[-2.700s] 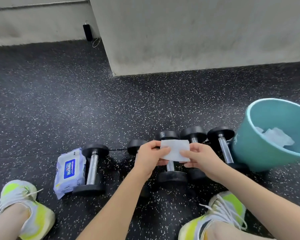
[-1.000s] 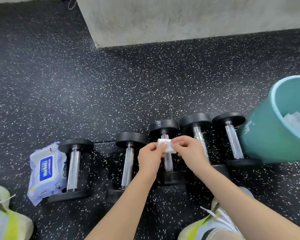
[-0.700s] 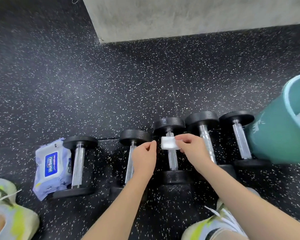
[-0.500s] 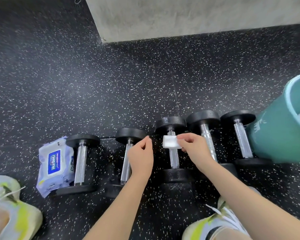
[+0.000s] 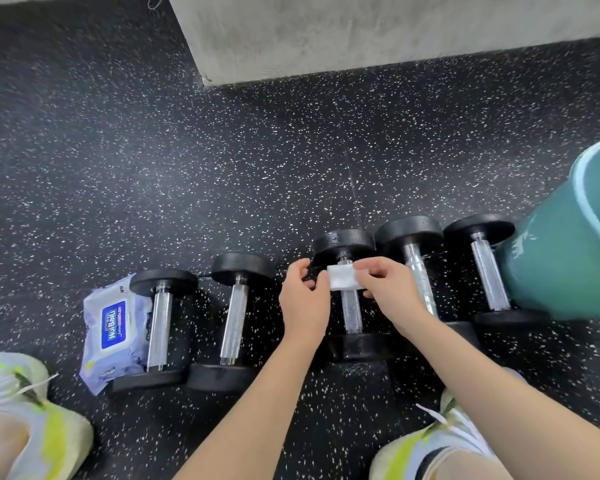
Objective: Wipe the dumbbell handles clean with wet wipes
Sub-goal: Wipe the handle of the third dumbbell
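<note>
Chrome handles, head view: five dumbbells lie in a row across the lower middle of the frame, each long axis running from the frame's bottom toward its top, black weights at both ends.
Middle dumbbell (image 5: 352,311): knurled silver handle, far end pointing up-frame; its upper part is covered by the wet wipe (image 5: 340,277).
Wet wipe: white, folded into a small rectangle, lying across the handle just below the far weight.
Right hand (image 5: 390,292): fingers curled, pinching the wipe's right edge.
Left hand (image 5: 303,303): fingers bent, tips at the wipe's left edge; whether they grip it I cannot tell.
Change: half a second ago the left hand hung apart from the wipe, which the right hand alone held; now the left hand has closed in against it. The wipe sits at the same spot on the handle.
Other dumbbells: (image 5: 160,327), (image 5: 234,322), (image 5: 421,282) and (image 5: 489,271).
Wipes pack (image 5: 113,332): lower left, touching the leftmost dumbbell.
Teal bucket (image 5: 561,268): right edge, beside the rightmost dumbbell.
Floor (image 5: 187,150): black speckled rubber.
</note>
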Demonstrator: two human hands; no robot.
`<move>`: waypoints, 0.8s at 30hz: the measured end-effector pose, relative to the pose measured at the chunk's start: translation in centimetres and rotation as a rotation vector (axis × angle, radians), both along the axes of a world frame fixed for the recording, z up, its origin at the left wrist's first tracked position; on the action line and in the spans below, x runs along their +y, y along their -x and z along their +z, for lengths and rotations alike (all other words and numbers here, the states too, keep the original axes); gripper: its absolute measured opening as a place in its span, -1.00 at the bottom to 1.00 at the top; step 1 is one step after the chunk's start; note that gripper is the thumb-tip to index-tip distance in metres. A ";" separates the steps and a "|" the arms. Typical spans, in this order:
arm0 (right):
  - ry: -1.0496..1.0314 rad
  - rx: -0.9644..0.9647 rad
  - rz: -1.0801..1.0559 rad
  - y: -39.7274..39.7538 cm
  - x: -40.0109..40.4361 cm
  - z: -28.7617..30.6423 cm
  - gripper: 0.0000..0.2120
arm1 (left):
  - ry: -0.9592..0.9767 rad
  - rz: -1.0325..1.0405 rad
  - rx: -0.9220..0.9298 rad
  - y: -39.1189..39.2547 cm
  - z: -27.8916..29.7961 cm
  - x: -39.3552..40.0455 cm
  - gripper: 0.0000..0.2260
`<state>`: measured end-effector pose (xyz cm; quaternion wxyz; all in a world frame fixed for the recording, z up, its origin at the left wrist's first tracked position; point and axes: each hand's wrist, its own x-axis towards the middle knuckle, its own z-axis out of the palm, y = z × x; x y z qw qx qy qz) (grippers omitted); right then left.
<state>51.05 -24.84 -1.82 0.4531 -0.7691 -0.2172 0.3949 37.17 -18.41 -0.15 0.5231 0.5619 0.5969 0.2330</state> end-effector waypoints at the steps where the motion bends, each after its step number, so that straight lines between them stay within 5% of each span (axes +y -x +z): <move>1: 0.002 -0.003 0.004 -0.1 0.1 -0.1 -0.82 | 0.072 -0.022 -0.026 -0.4 -0.2 -0.1 -0.66; 7: -0.034 -0.014 -0.011 -0.5 0.8 -0.6 -0.76 | 0.090 -0.005 -0.034 -2.2 -1.4 0.6 -0.89; 15: -0.037 -0.008 -0.108 -0.1 1.8 -1.3 -0.85 | 0.035 0.104 -0.030 -3.2 -1.7 1.8 -0.91; 24: 0.023 -0.015 -0.040 -0.8 2.0 -1.4 -0.90 | 0.008 0.002 -0.013 -3.4 -2.0 0.9 -0.90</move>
